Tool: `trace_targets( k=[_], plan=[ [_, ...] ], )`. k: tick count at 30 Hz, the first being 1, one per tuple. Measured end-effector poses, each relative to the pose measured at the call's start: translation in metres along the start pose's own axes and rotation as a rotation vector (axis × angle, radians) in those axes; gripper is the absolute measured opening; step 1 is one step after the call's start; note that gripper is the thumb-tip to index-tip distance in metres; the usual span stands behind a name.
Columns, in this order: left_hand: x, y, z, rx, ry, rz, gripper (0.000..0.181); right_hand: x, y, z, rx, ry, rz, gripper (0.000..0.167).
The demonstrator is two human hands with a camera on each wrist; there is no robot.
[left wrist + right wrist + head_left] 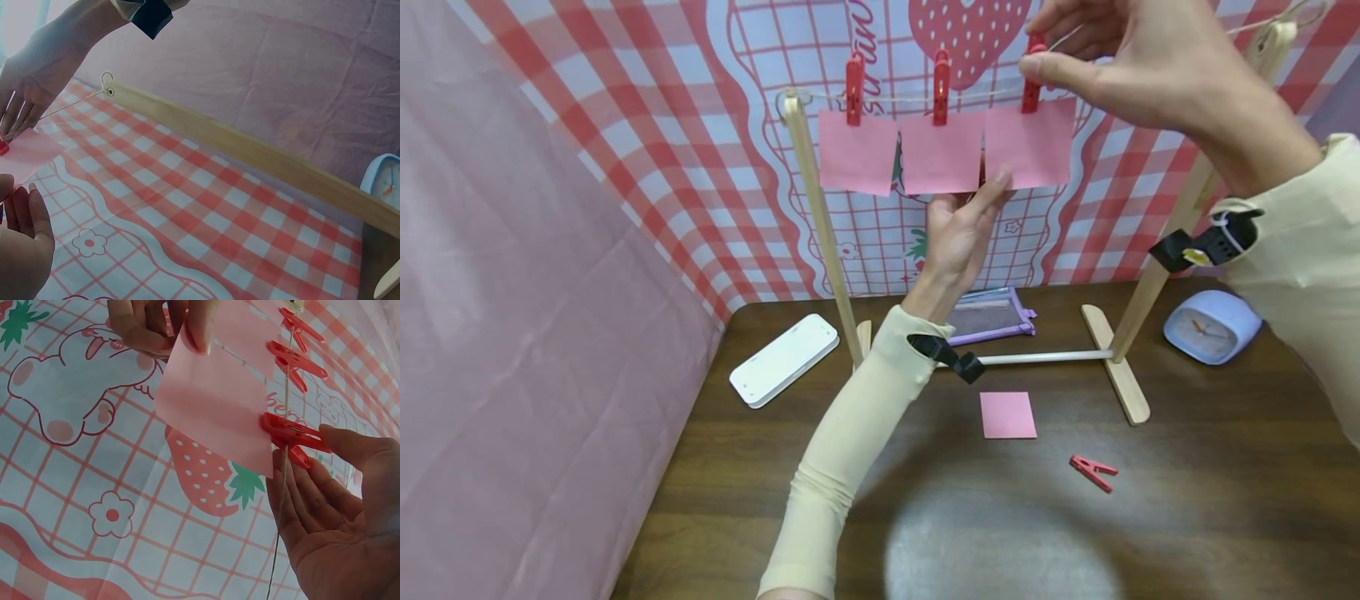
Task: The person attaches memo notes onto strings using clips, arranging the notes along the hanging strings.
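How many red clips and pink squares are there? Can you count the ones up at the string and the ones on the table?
Red clips up at the string: 3
Red clip on the table: 1
Pink squares up at the string: 3
Pink square on the table: 1
Total: 8

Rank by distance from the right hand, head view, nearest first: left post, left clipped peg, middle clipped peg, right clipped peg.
1. Right clipped peg: in the grip of the right hand.
2. Middle clipped peg: next one leftward.
3. Left clipped peg: farther left.
4. Left post: leftmost, past the pegs.
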State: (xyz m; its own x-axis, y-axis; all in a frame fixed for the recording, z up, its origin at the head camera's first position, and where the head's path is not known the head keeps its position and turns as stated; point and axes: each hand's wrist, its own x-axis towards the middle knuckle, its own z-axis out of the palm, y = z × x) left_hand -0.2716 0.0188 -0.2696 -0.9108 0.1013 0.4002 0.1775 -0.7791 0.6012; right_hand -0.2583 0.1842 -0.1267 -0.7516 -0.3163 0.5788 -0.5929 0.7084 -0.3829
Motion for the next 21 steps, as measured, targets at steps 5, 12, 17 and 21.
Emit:
trace_targets(
  k=[5,12,17,21],
  plan=[
    [0.0008,0.0,-0.0006,0.002,-0.004,0.019,0.039,-0.001,0.0013,-0.0009,0.008,0.003,0.01,0.048],
    [0.0015,-0.0015,-0.0014,0.017,0.002,0.023,0.037,-0.0025,0.0024,-0.0008,0.013,0.007,0.0,0.048],
    [0.0022,-0.0028,-0.0008,0.038,-0.002,0.021,0.036,-0.0015,0.0013,-0.0006,-0.014,0.014,-0.003,0.044],
    [0.003,-0.0038,0.0002,0.057,-0.004,0.019,0.034,-0.0007,0.0008,-0.0019,-0.019,0.021,-0.002,0.043]
  ],
)
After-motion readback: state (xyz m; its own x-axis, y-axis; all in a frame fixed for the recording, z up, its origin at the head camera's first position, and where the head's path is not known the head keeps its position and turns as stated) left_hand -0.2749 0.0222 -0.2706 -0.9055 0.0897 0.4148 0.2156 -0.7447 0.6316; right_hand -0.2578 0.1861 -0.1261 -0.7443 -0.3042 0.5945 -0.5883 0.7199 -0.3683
